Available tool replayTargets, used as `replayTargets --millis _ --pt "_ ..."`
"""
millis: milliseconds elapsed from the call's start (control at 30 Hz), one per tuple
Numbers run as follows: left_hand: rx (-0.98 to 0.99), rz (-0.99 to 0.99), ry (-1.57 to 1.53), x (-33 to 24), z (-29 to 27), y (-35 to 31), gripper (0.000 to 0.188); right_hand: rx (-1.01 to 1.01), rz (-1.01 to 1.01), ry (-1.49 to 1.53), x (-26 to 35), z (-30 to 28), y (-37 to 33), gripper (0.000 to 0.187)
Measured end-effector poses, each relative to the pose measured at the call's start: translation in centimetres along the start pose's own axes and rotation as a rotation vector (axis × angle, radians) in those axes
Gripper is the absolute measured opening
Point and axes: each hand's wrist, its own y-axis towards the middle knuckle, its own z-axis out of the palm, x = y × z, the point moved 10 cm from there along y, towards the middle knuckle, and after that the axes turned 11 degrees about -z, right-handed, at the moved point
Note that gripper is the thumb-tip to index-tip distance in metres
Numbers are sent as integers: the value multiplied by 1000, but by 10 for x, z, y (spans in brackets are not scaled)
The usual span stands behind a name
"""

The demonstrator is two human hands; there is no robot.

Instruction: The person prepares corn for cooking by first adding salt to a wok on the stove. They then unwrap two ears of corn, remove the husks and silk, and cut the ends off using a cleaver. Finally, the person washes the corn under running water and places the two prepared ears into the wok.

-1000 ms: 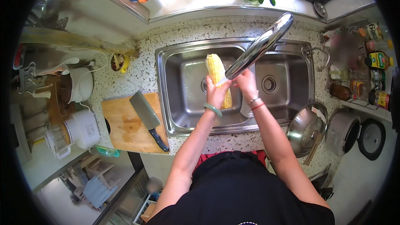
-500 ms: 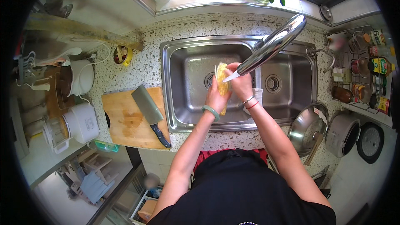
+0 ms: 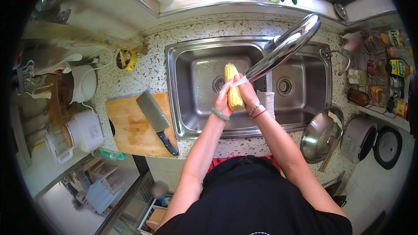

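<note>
A yellow corn cob [image 3: 235, 101] lies lengthwise between my two hands over the left basin of the steel sink [image 3: 191, 100]. My left hand [image 3: 222, 99], below a green bangle, is closed along its left side. My right hand [image 3: 248, 94] wraps the right side, with a bracelet and a red cord at the wrist. The tall chrome faucet [image 3: 284, 45] arches over from the back, and a white stream of water [image 3: 239, 82] runs from its tip onto the cob and hands. Both ends of the cob show; its middle is partly covered by fingers and water.
Left of the sink, a cleaver [image 3: 153, 112] lies on a wooden cutting board [image 3: 126, 126]. A pale cloth [image 3: 267, 101] hangs over the basin divider. A steel lid [image 3: 318, 137] sits right of the sink, near a rack of bottles [image 3: 376, 76].
My hands have shifted along the cob, and more kernels show toward its near end. The right hand has moved down alongside it. Water now spreads over the fingers.
</note>
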Motion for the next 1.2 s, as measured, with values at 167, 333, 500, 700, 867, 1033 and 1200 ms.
replayTargets --millis 167,333,500,700,867,1033,1200 --pt "31 -10 73 -5 22 4 40 34 -83 -244 9 -9 7 51" --pt "-105 24 91 -12 18 8 42 45 -46 -111 33 8 0 58" --pt "65 -110 -101 -18 3 13 40 102 -25 -370 32 11 2 57" --pt "158 -264 -382 -13 27 1 47 -150 29 -93 53 -21 -6 32" --pt "152 -320 -495 -2 39 16 47 -361 -152 94 80 -71 0 41" --pt "52 -219 -290 0 41 32 40 -555 -314 106 112 -98 1 32" --pt "-106 -118 -214 -2 34 38 30 -305 -226 279 94 -48 6 31"
